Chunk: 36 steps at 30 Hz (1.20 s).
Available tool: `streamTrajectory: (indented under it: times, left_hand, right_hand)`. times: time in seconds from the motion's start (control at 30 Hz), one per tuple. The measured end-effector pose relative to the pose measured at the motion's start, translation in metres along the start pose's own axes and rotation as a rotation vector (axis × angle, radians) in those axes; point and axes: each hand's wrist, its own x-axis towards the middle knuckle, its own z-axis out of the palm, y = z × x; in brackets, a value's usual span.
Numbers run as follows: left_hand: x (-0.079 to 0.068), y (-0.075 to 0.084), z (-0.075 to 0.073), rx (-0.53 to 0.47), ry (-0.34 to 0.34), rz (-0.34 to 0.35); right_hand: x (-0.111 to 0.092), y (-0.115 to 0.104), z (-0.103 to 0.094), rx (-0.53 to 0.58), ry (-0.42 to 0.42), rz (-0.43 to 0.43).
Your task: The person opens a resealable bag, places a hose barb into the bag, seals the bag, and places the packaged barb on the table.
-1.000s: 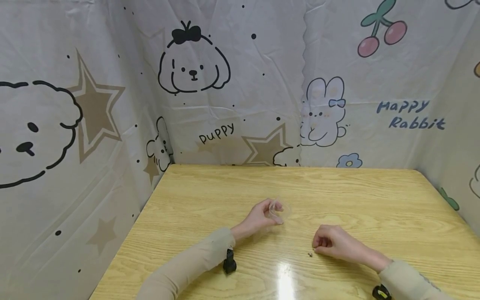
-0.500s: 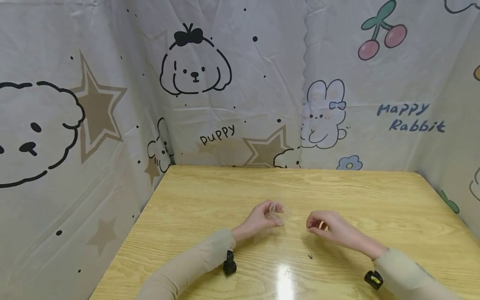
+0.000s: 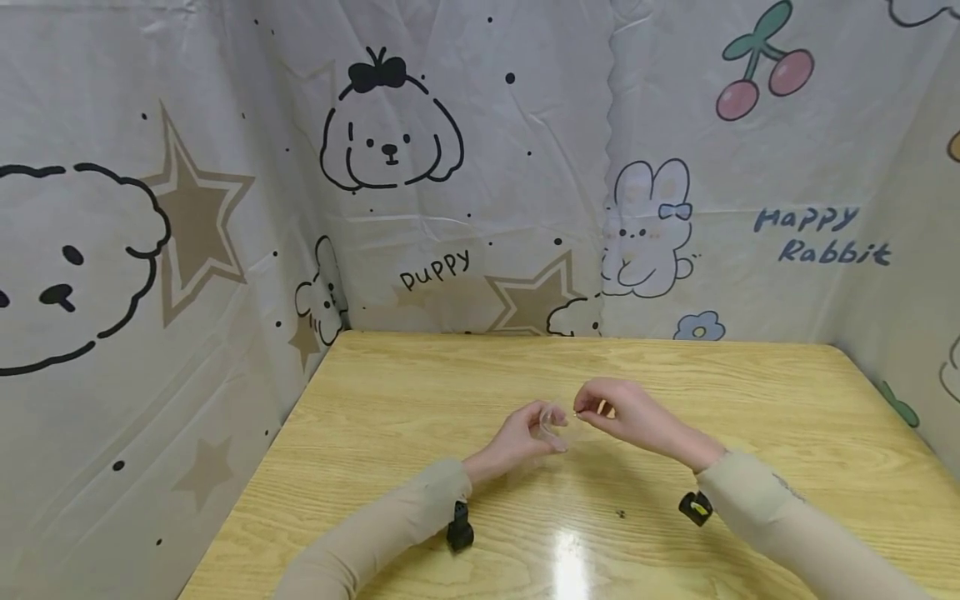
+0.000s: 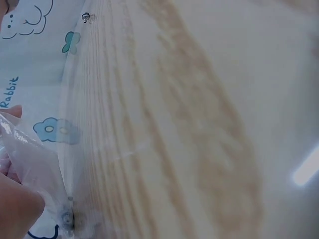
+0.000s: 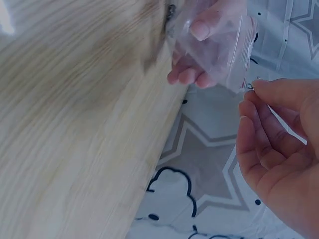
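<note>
A clear zip-lock bag (image 5: 227, 59) is gripped by my left hand (image 3: 517, 437), between the thumb and the curled fingers. Small dark metal pieces (image 4: 68, 219) show at the bag's bottom end. Beside the bag's zip edge, my right hand (image 3: 626, 412) pinches a tiny metal piece (image 5: 250, 86) between thumb and fingertip. What kind of piece it is cannot be made out. Another small metal piece (image 3: 620, 514) lies on the table, nearer the body than both hands.
The wood-grain table (image 3: 420, 375) has a bright glare patch near its front. Behind and at the sides hangs a white printed cloth (image 3: 487, 167). A black wrist camera (image 3: 460, 529) hangs under the left sleeve, another wrist camera (image 3: 696, 507) under the right.
My right hand has lifted off the table near the loose metal piece and moved left and away from the body to the bag, carrying a tiny metal piece. My left hand stays in place.
</note>
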Motion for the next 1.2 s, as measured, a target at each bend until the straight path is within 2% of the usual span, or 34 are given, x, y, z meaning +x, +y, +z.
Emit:
streamTrajectory:
  times: [0.23,0.47,0.6,0.8,1.07,1.2]
  left_hand:
    - [0.000,-0.002,0.001,0.001,-0.006,0.006]
    - [0.001,-0.004,0.001,0.004,0.002,0.004]
    - [0.001,-0.003,0.001,-0.005,0.003,0.013]
    - [0.002,0.000,0.001,-0.017,0.003,0.015]
    - [0.002,-0.004,0.000,0.041,-0.001,0.060]
    - [0.002,-0.004,0.000,0.021,0.004,0.023]
  right_hand:
    - [0.010,-0.003,0.005,0.015,-0.011,-0.027]
    - [0.002,0.000,0.003,0.014,0.012,-0.036]
    - [-0.009,0.003,0.001,0.011,0.016,-0.019]
    - [-0.033,0.004,-0.001,0.011,-0.025,0.022]
    - [-0.069,0.005,0.005,0.078,-0.086,0.044]
    - [-0.084,0.005,0.012,0.115,-0.121,0.049]
